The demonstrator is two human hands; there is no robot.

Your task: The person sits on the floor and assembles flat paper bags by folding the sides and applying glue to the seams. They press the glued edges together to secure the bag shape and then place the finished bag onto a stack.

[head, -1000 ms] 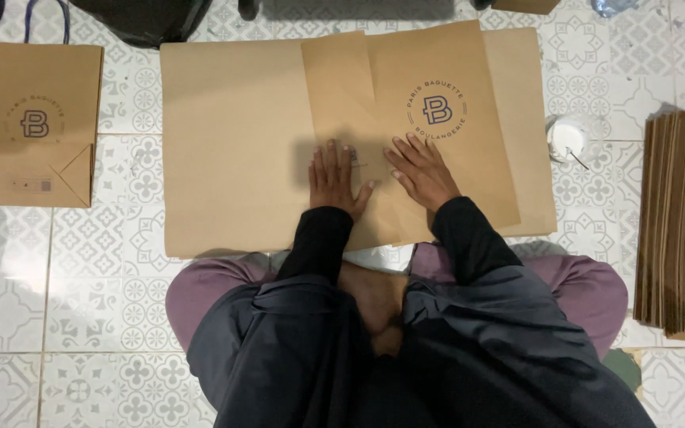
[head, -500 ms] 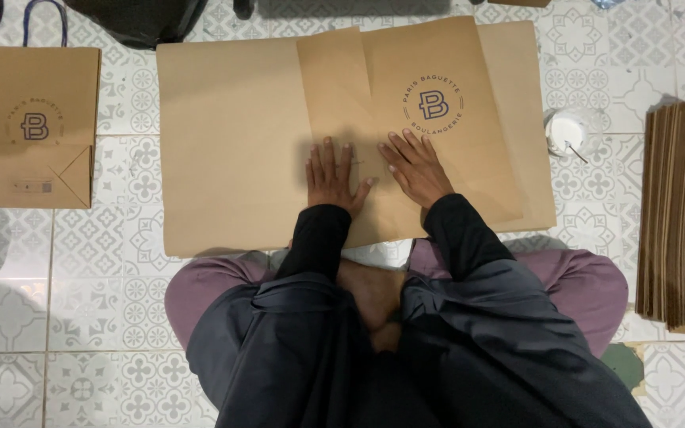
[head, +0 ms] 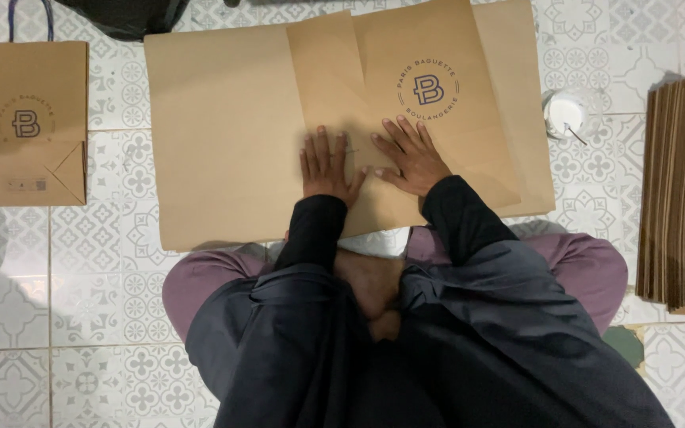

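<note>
Brown paper sheet lies flat on the tiled floor before your crossed legs, and your left hand and right hand, fingers spread and gripping nothing, have barely shifted, pressing its folded flap.

Seen from above, a person sits cross-legged on a patterned tile floor, the left hand and right hand both pressed flat, fingers spread, on a large sheet of brown paper spread across the upper middle of the frame, where a folded panel bears a round dark emblem. A finished brown paper bag lies flat at the upper left, a stack of brown sheets fills the right edge, and a small white round container sits between that stack and the sheet
</note>
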